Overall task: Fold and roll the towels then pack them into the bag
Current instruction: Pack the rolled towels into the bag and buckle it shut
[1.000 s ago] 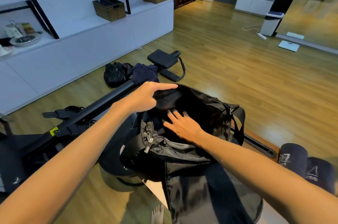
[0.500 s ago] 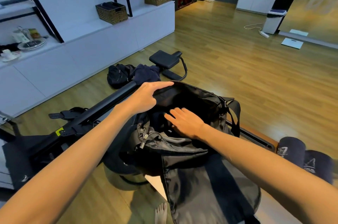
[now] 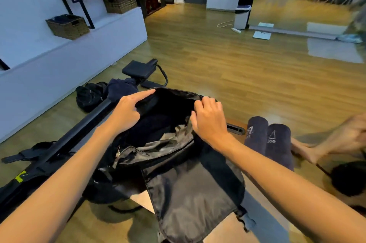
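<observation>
Black bag [image 3: 178, 155] wide open at frame centre, mouth gaping, dark cloth and a grey lining visible inside. Left hand [image 3: 126, 112] gripping the bag's left rim, thumb tucked inside the mouth, index finger stretched along the far edge. Right hand [image 3: 210, 121] on the bag's right rim, fingers curled over the fabric edge and pinching it. Two rolled dark towels [image 3: 267, 139] just right of the bag, side by side and touching, each showing a pale logo. Long black bar [image 3: 59, 145] running diagonally left of the bag, passing under the left forearm, ending beyond the bag at a padded black seat [image 3: 139, 69]. Crumpled dark blue cloth [image 3: 120, 89] draped over that bar behind the bag, a small black pouch [image 3: 90, 95] beside it. Two wicker baskets [image 3: 68, 26] on white shelving far left of the bag. Blurred limbs of another person [image 3: 336, 141] right of the towels.
</observation>
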